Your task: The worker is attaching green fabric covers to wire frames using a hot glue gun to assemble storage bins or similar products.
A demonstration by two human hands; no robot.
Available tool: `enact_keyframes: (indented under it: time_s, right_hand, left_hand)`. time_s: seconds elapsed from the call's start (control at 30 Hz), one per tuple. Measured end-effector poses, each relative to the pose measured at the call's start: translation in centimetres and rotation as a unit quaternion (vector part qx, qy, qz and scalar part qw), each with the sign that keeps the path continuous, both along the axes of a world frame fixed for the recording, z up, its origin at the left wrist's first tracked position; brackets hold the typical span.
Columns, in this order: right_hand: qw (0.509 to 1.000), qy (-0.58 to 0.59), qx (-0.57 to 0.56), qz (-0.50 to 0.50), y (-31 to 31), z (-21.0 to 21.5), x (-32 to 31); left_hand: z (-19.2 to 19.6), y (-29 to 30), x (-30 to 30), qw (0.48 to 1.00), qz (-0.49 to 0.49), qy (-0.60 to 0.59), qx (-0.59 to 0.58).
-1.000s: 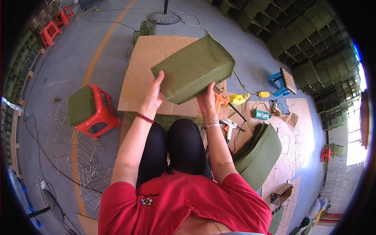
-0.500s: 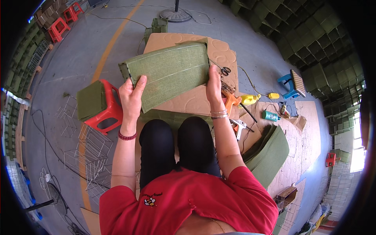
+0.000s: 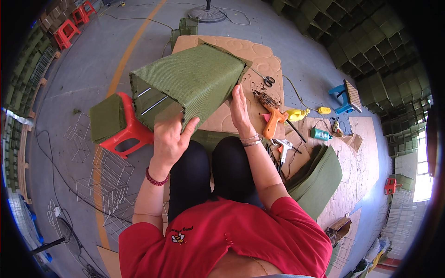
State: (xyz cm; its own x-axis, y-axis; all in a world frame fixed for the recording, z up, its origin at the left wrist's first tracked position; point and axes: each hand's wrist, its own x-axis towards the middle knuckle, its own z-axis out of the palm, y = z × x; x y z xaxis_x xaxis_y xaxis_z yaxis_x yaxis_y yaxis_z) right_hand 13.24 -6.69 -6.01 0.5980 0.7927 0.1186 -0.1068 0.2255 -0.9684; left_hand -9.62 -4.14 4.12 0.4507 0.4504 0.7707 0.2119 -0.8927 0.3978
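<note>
A green woven-fabric box (image 3: 194, 78) over a wire frame is held up at a tilt above my knees. Its open end faces left and shows metal rods inside. My left hand (image 3: 171, 136) is closed on the near corner of that open rim, some fingers hidden inside. Against the box's right end rests my right hand (image 3: 239, 109), its fingers stretched out flat. Just right of this hand lie an orange glue gun (image 3: 274, 123) and black-handled scissors (image 3: 269, 81), both on the cardboard-topped work surface (image 3: 222, 116).
Left is a red stool (image 3: 130, 132) bearing green fabric pieces, with wire frames (image 3: 109, 185) on the floor beside it. To the right lie a white glue gun (image 3: 284, 149), stacked green sheets (image 3: 320, 180), a green bottle (image 3: 321, 135) and a blue stool (image 3: 344, 99). Cables cross the floor.
The box has turned so that its open end and inner rods show. My left hand has moved right and down with the rim; my right hand has shifted slightly left and down.
</note>
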Motion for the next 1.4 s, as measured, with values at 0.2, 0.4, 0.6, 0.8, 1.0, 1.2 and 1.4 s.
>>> enact_keyframes:
  time_s: [0.2, 0.4, 0.6, 0.8, 1.0, 1.2, 1.4]
  right_hand:
    - [0.988, 0.091, 0.122, -0.033, -0.2, 0.2, 1.5]
    - [0.978, 0.103, 0.129, -0.130, -1.7, 1.6, 3.0]
    - [0.962, 0.178, 0.170, -0.121, -2.7, 2.7, 3.2]
    - [0.941, 0.221, 0.229, -0.111, -3.3, 5.3, 2.4]
    - [0.982, 0.041, 0.168, -0.072, -4.6, 9.8, 1.9]
    - [0.954, -0.246, 0.124, -0.121, -5.8, 14.2, 2.0]
    - [0.975, -0.190, 0.092, -0.076, -6.3, 15.8, 1.7]
  left_hand:
    - [0.1, -2.3, 0.2, 0.991, -0.071, 0.085, 0.069]
    - [-0.5, -4.0, 0.2, 0.965, -0.098, 0.196, 0.145]
    - [-2.6, -4.7, -1.6, 0.936, -0.164, 0.246, 0.194]
    - [-6.2, -5.5, -3.8, 0.954, -0.202, 0.204, 0.087]
    - [-8.1, -6.1, -5.9, 0.953, -0.208, 0.203, -0.091]
    - [-7.7, -7.5, -8.3, 0.949, -0.186, 0.222, -0.125]
    - [-8.0, -8.7, -9.3, 0.945, -0.179, 0.230, -0.146]
